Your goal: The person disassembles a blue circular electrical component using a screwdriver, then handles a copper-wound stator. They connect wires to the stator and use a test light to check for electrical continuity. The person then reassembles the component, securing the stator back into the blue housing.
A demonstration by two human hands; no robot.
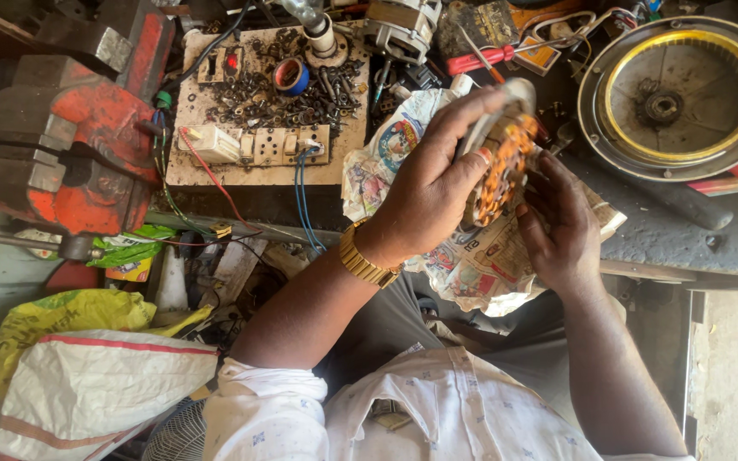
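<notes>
Both hands grip a round copper-wound motor stator (499, 166) above crumpled newspaper (471, 260) at the bench edge: left hand (429, 192) wrapped over it, right hand (561, 222) cupping beneath. A red vise (70, 145) sits left, a round metal housing (681, 98) right.

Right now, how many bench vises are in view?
1: a red bench vise at the left edge of the workbench, left of the board of screws, away from both hands. Clutter may hide others.
</notes>
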